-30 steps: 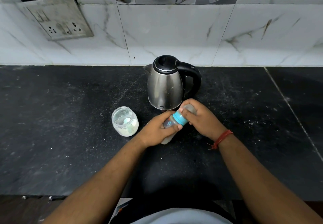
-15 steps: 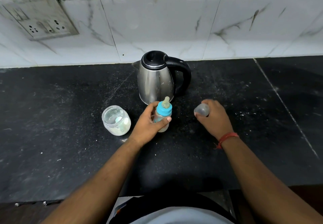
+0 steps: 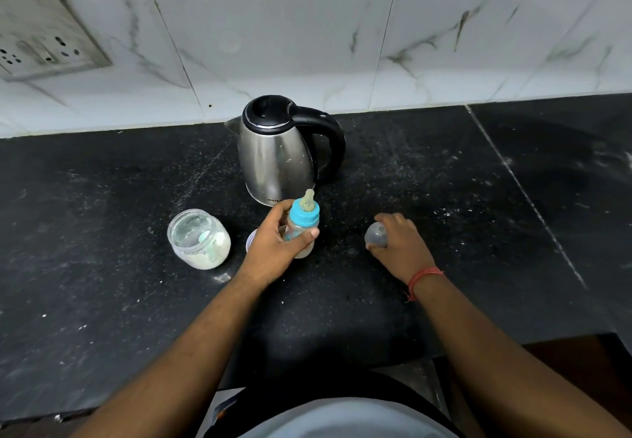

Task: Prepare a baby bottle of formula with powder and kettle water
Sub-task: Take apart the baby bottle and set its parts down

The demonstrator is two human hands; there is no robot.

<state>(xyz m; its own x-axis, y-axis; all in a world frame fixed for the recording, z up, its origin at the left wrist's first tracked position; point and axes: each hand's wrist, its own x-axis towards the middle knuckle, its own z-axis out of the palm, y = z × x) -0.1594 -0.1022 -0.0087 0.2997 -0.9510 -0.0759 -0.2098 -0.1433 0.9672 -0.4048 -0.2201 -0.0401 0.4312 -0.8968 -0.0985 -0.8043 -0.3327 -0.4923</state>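
Marble-veined wall tiles (image 3: 273, 44) back a black speckled table (image 3: 102, 232), with a switch-and-socket plate (image 3: 41, 33) set in the wall at upper left. Centre rear: a steel kettle (image 3: 277, 160) with black lid and handle stands upright on the table, spout to the left, handle to the right. Left of centre: an open glass jar (image 3: 200, 239) holding white powder, with a pale scoop inside. Just in front of the kettle, my left hand (image 3: 273, 249) grips the baby bottle (image 3: 302, 229), thumb across its front and fingers wrapped behind; the bottle is upright, its blue collar and teat uncovered on top. A small round lid (image 3: 251, 241) shows partly behind that hand, between jar and bottle. To the right, apart from the bottle, my right hand (image 3: 400, 246) is closed over the clear dome cap (image 3: 376, 234), low at the table; whether the cap touches the surface cannot be told. A red thread (image 3: 422, 278) circles my right wrist.
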